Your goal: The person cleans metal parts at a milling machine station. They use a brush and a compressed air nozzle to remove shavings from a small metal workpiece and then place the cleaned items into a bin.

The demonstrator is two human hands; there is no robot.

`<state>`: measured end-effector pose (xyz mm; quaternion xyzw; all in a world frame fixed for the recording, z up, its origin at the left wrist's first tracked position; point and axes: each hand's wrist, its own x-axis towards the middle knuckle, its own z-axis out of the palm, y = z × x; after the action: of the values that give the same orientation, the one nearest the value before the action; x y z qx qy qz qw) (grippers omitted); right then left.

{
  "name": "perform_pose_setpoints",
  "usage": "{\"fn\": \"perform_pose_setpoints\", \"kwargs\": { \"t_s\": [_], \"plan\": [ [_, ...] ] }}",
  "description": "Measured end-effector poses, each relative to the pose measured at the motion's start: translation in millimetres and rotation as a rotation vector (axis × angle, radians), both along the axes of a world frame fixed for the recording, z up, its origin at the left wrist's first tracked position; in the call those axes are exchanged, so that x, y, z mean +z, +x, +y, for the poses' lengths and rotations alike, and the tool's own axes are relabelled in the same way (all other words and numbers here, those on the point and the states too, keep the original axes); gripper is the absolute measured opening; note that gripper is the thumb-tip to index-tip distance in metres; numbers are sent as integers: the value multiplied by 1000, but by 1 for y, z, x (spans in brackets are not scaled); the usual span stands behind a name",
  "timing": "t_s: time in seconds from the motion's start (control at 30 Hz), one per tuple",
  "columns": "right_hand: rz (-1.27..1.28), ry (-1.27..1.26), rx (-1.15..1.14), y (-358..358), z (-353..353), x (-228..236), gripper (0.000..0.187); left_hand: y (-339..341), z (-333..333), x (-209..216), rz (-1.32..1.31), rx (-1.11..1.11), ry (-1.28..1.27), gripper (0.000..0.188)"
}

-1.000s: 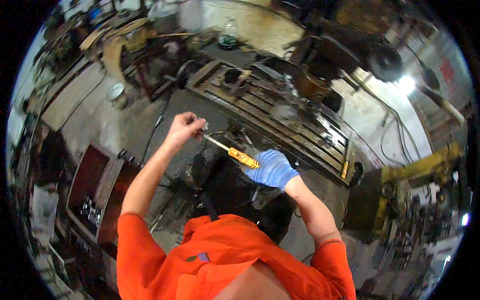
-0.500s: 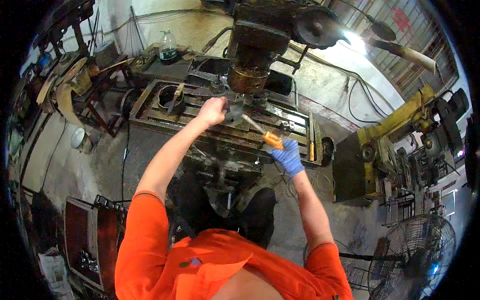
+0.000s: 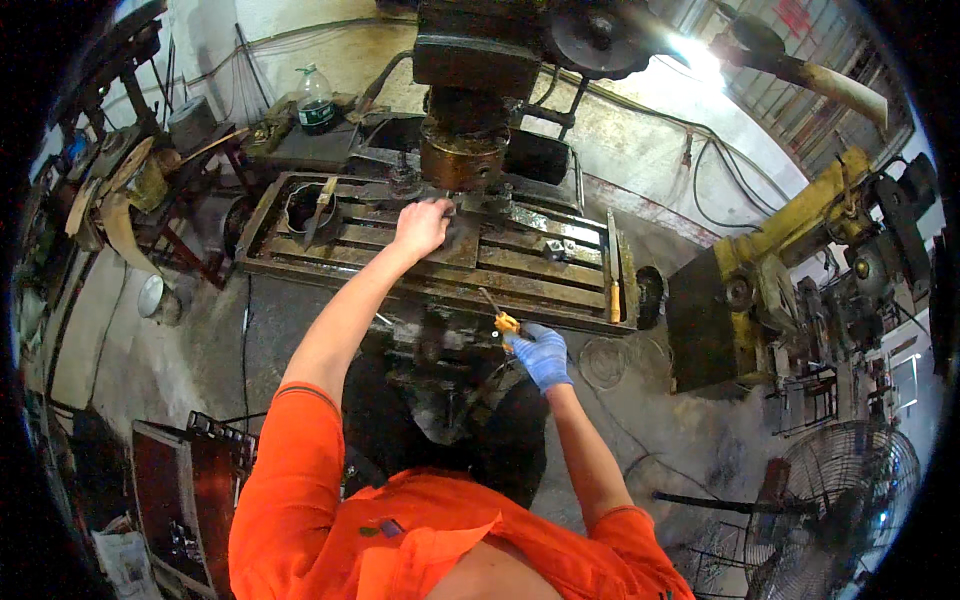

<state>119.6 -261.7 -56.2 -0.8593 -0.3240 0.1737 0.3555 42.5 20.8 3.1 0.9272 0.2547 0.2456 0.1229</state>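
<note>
My bare left hand (image 3: 422, 228) reaches over the slotted machine table (image 3: 385, 262), just below the machine's round spindle head (image 3: 462, 155). Its fingers are closed; what they hold, if anything, is hidden. My right hand (image 3: 543, 357), in a blue glove, grips a tool with an orange-yellow handle (image 3: 507, 326) and a slim metal shank. It is in front of the table's near edge, the shank pointing up and left. I cannot make out the tool's exact kind.
On the table's left stands a dark pot (image 3: 302, 212) with a brush (image 3: 323, 203) in it. A long yellow-handled tool (image 3: 615, 295) lies at the right end, near small metal blocks (image 3: 560, 249). A fan (image 3: 830, 500) stands lower right; a bottle (image 3: 315, 105) is behind.
My right hand has drawn the orange-handled tool back toward me and left, away from my left hand. My left hand stays near the spindle. The whole view has shifted slightly.
</note>
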Motion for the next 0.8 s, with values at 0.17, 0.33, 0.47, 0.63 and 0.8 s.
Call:
{"fn": "perform_pose_setpoints", "kwargs": {
  "t_s": [0.17, 0.33, 0.47, 0.63, 0.8],
  "plan": [
    [25, 165, -15, 13, -41, 23, 32, 17, 7, -17, -167, -22, 46, 29],
    [-72, 225, -45, 56, -67, 99, 30, 24, 6, -7, -11, 192, -55, 24],
    [-631, 417, -77, 79, -54, 251, 31, 26, 19, -6, 66, 199, -143, 30],
    [-387, 1410, 710, 110, -30, 416, 38, 6, 23, 3, -42, 162, -233, 33],
    [-563, 1359, 268, 70, -41, 432, 34, 30, 26, -2, 47, 210, -273, 33]
  ]
}}
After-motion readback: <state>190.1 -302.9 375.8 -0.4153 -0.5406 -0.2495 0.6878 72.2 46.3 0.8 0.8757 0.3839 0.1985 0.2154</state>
